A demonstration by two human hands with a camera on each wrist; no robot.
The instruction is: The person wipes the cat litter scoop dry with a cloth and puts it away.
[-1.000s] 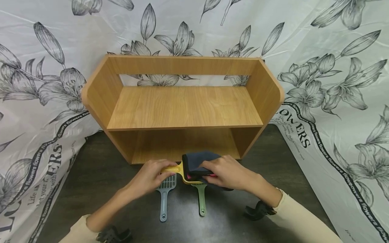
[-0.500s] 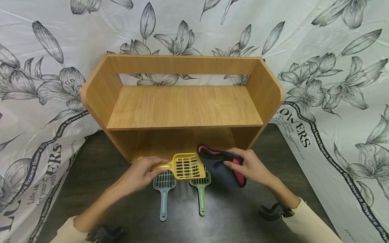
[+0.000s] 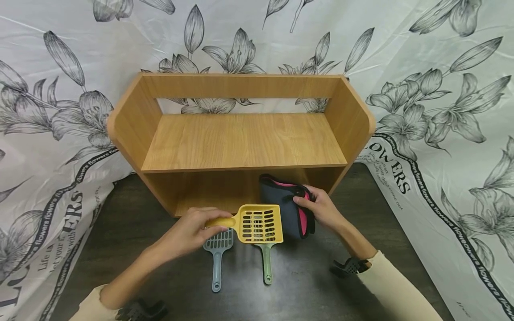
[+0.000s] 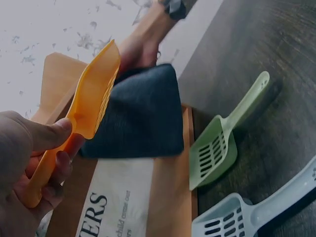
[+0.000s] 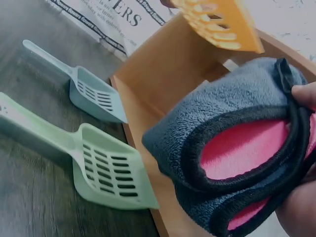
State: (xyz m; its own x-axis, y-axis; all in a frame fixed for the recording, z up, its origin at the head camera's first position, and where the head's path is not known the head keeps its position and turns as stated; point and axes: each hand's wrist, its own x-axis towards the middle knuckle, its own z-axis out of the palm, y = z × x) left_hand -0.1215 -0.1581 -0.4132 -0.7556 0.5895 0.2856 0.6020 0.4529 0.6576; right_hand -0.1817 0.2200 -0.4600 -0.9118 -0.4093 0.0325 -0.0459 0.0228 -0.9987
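Note:
My left hand (image 3: 202, 227) pinches the handle of a yellow slotted litter scoop (image 3: 260, 208), its bowl level with the shelf's front. In the left wrist view, thumb and fingers wrap the handle of that scoop (image 4: 89, 106). My right hand (image 3: 321, 207) grips a folded dark blue-grey cloth (image 3: 279, 203) with black edging and a pink inner side. The cloth (image 5: 237, 91) bulges in loose folds in the right wrist view. Scoop bowl and cloth are side by side. A green litter scoop (image 3: 267, 265) lies on the table, its bowl mostly hidden under the yellow one.
A grey-blue litter scoop (image 3: 217, 267) lies left of the green one, handle toward me. Behind them stands a two-level wooden shelf (image 3: 245, 140) on the dark table (image 3: 313, 290). Flower-printed sheeting (image 3: 433, 111) covers the back and sides.
The cloth, earlier wrapped over the yellow scoop's bowl, has come off it to the right and then moved up toward the shelf. The yellow scoop's bowl is uncovered and has shifted slightly right.

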